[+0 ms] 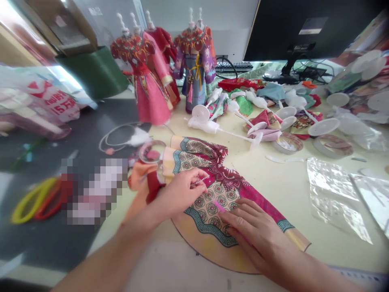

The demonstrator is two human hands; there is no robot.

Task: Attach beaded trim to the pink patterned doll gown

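Note:
A small doll-size garment (212, 194) in magenta and cream, with round flower motifs and a teal fret border, lies flat on the pale table in front of me. My left hand (185, 188) is over its left part, thumb and fingers pinched on a thin strand of small pale beads (199, 181). On the garment's lower right, my right hand (255, 227) rests palm down, its fingers closed around a slim pink tool (219, 206) whose tip sticks out to the left. Most of that tool is hidden under the hand, so its kind cannot be told.
Dressed doll figures (152, 77) stand at the back. White stands with fabric pieces (264, 121), tape rolls (332, 145) and clear plastic bags (332, 178) lie to the right. At left are scissors (36, 198) with yellow and red handles, a cable (115, 138) and orange cloth (139, 182).

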